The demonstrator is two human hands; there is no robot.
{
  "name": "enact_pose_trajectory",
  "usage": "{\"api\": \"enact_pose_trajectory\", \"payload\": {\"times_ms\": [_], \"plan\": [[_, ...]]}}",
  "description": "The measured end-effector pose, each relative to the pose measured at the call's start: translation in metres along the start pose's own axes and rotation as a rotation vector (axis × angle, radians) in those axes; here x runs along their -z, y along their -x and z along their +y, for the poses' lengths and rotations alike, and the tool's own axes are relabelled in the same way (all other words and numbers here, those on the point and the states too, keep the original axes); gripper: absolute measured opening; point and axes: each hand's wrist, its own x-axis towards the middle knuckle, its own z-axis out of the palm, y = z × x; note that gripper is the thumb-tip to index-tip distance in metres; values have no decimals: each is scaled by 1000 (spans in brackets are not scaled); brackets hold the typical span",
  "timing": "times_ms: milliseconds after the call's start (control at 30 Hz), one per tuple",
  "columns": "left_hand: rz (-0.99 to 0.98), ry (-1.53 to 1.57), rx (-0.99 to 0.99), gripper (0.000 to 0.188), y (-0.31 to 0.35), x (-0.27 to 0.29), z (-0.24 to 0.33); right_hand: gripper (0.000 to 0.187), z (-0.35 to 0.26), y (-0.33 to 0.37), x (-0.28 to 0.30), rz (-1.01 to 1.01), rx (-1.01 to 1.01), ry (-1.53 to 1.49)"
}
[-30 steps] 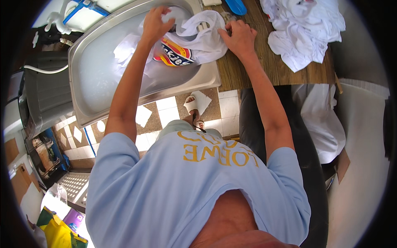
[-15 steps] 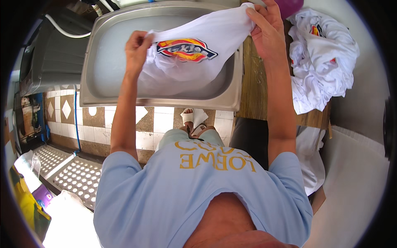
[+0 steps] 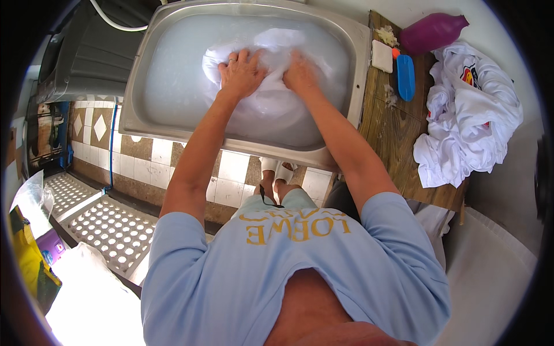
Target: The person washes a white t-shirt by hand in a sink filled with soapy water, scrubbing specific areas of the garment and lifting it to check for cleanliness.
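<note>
A white shirt [image 3: 262, 104] lies bunched in cloudy water inside a metal sink basin [image 3: 288, 151]. My left hand [image 3: 242, 74] presses on the cloth with its fingers spread and a ring on one of them. Close by on its right, my right hand [image 3: 300, 74] dips into the water against the same shirt; its fingertips are under the surface and blurred. The colourful print on the shirt is out of sight beneath the water or in the folds.
Right of the basin, a wooden counter [image 3: 384, 130] carries a blue scrub brush [image 3: 405, 78], a whitish soap bar [image 3: 381, 56], a purple bottle [image 3: 434, 34] lying down and a heap of white shirts [image 3: 470, 121]. A dark grey plastic tub [image 3: 86, 63] stands at left, above perforated panels [image 3: 112, 230].
The shirt, stretched up between both hands before, is now down in the water. Both hands have lowered into the basin and come closer together. The view has shifted, showing more of the counter.
</note>
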Motion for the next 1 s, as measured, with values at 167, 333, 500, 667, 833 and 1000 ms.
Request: {"api": "enact_pose_trajectory", "payload": {"times_ms": [167,333,500,667,833,1000], "plan": [[-79,66,134,59,-9,-43,-27,26,7,-23,-4,-189,67,-78],[130,122,49,58,-16,-58,-53,29,-11,-51,67,-597,-85,-646],[121,775,175,48,-19,8,-19,28,1,-78,151,-1000,-161,-1473],[78,1387,-163,39,-30,48,11,33,-11,-81,171,-1059,-26,-1520],[-287,1346,-75,32,-33,67,-9,30,-9,-83,192,-959,93,-1197],[-267,1680,-66,18,-46,77,-35,18,7,-81,198,-863,158,-761]]}}
